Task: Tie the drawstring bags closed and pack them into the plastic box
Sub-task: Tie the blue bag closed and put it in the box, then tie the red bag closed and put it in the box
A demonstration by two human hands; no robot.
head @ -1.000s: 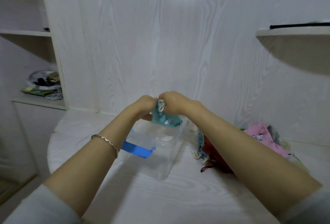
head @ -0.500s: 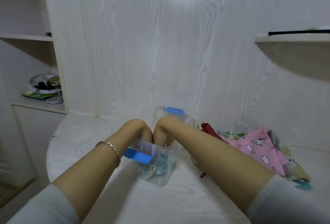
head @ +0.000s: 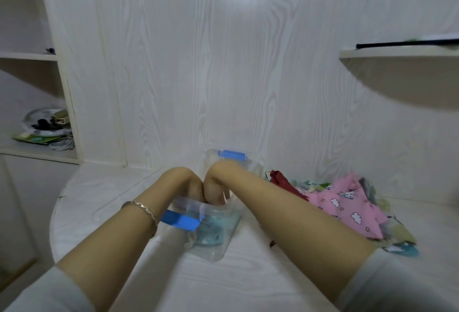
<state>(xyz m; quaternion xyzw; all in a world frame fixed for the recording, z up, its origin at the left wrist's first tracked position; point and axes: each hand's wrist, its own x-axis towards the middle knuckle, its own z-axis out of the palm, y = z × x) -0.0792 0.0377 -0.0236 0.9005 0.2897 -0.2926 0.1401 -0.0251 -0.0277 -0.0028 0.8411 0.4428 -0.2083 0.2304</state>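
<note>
In the middle of the white table (head: 248, 284) stood the clear plastic box (head: 219, 249). It had a blue clip (head: 181, 220) on its near left side and another blue clip (head: 232, 155) on its far side. Both hands went down into the box from the top. The left hand (head: 185, 183) and the right hand (head: 218, 183) were side by side, with their knuckles touching. The wrists bent over and the fingers pointed down inside the box. The box wall and the blur hid the fingers, so I could not tell if they were curled or straight, or if they held anything.

A teal drawstring bag (head: 211, 234) lay inside the box, at the bottom, near the front wall. A bit of pale string showed at its left side. The hands were just above it, on its far side, but I could not tell if they touched it.

A thin bracelet (head: 141, 210) sat on the left wrist. Both arms had pale sleeves pushed up near the elbows.

To the right of the box lay a pile of more bags. A red bag (head: 280, 181) was closest to the box, and a pink bag (head: 347, 202) with clouds on it lay further right, on top of the pile. They were loose on the table, not in the box.

On the far left, a shelf held a round dish (head: 43, 126) with small things in it.
</note>
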